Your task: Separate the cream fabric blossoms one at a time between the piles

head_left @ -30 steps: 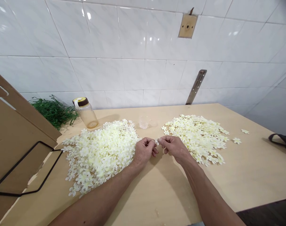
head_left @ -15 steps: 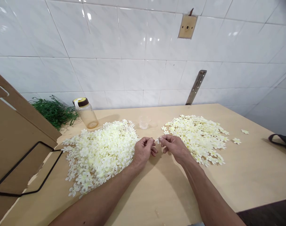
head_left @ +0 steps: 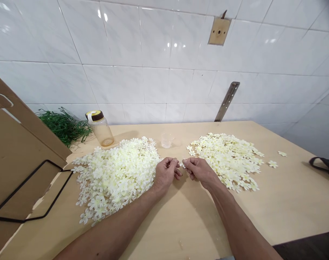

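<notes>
Over the middle of the table my right hand is closed, thumb and forefinger pinching a small white artificial flower. My left hand faces it from a short gap away, thumb pressed to forefinger and the other fingers curled; whatever lies in that pinch is too small to make out. A big heap of white artificial flowers lies beside my left hand. Beyond my right hand spreads a flatter pile of pale yellow-white flowers. Just behind both hands stands a small clear plastic cup.
A clear bottle with a brown and yellow lid stands at the back left, near green artificial stems. Cardboard and a black wire frame occupy the left side. A black strap lies at the right edge. White tiles back the table.
The view has shifted slightly. Both hands keep nearly the same place and pinch, and the flower at my right fingertips shows a little more plainly.
</notes>
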The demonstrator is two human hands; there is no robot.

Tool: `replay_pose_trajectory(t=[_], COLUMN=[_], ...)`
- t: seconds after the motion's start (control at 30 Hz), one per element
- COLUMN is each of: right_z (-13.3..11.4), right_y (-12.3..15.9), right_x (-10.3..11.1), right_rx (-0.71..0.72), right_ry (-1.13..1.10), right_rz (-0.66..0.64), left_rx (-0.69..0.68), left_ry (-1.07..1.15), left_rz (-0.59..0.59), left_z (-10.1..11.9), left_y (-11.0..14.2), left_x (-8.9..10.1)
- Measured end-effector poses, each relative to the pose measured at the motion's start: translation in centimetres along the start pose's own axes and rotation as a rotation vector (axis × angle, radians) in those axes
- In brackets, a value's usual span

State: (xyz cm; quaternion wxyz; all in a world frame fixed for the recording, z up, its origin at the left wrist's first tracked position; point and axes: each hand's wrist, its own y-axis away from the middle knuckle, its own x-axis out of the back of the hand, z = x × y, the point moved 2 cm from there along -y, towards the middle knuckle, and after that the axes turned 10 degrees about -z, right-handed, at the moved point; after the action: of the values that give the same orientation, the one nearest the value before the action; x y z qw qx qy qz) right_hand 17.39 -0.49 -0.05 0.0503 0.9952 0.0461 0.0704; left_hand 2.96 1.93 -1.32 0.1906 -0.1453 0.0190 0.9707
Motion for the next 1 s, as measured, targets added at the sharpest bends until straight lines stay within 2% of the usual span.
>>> replay_pose_trajectory(t=[0.2, 0.43, 0.57, 0.73, 0.9, 1.0], right_z=[0.07, -0.54, -0.70, -0.48, -0.55, -0.74], right_y=[-0.02, -0.10, -0.08, -0.17, -0.16, -0.13], right_x=[-0.05, 0.34, 0.10, -0.28, -0.43, -0.53], right_rx=[-0.005, 0.083, 0.120, 0.094, 0.096, 0.113], right_ry=[-0.019, -0.131, -0.135, -0.167, -0.157, -0.150], right_rz=[0.004, 0.073, 0.056, 0.064, 0.113, 0.096], left_rx=[0.000, 0.006, 0.001, -0.021, -0.036, -0.055], left_ry=[0.004, -0.017, -0.068, -0.099, -0.136, -0.132], left_rz=[-0.007, -0.003, -0.051, -0.118, -0.099, -0.066], left_z=[0.04, -0.33, -0.25, 0.11, 0.11, 0.26], left_y=[0.02, -0.14, -0.04, 0.23, 0.26, 0.30], left_x=[0.00, 0.13, 0.10, -0.13, -0.05, -0.04])
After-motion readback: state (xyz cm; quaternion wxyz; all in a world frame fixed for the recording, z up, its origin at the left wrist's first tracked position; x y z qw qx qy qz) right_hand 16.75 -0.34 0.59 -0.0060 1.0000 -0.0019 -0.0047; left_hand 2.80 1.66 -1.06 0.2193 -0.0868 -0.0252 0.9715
